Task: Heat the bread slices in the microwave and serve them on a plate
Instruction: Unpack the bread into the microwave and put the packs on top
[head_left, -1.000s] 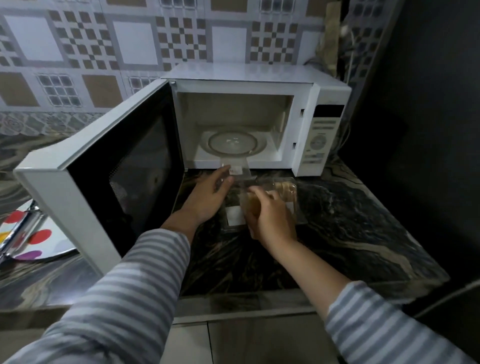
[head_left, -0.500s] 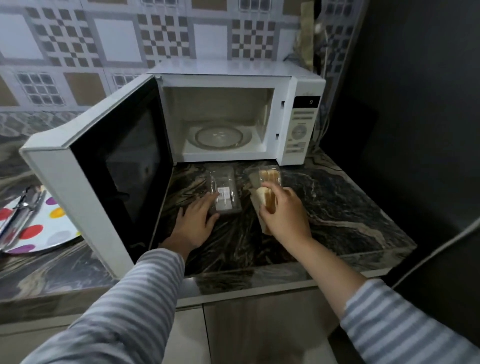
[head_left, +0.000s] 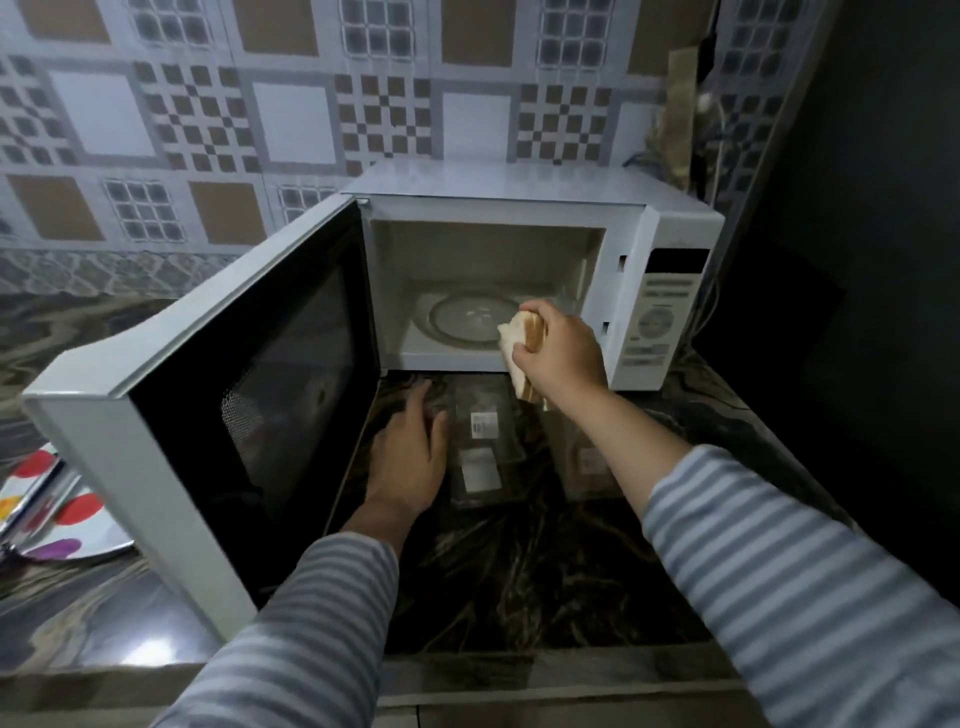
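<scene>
Several bread slices (head_left: 519, 345), stacked and clamped in the curled fingers and thumb of the right hand (head_left: 558, 353), held just in front of the open microwave (head_left: 519, 208), at the right side of its mouth and above the sill. Exact count of slices: cannot tell. Left hand (head_left: 410, 457) flat and relaxed on the dark stone counter (head_left: 519, 571) in front of the microwave, fingers straight, holding nothing, touching or just beside a clear plastic container (head_left: 483, 441). A second clear container (head_left: 587, 462) beside it, partly hidden by the right forearm. Door (head_left: 249, 384) swung wide to the microwave's left. Glass turntable (head_left: 467, 317) bare inside the microwave. Spotted plate (head_left: 67, 509) well left of the microwave, beyond the door, with cutlery lying on it.

Step in hand, by judgement: loading the bread. To do it well:

- Carry the stack in level, over the sill, low enough to miss the top of the cavity.
- Aim for the middle of the turntable, not its rim, so nothing catches the walls on turning.
- Keep the pinch light; soft bread dents and tears.
- Lay the slices flat, side by side if room allows, rather than on edge.
- Let go only once the bread rests on the glass.
- Keep the sleeve away from the door latch on the microwave's right.
</scene>
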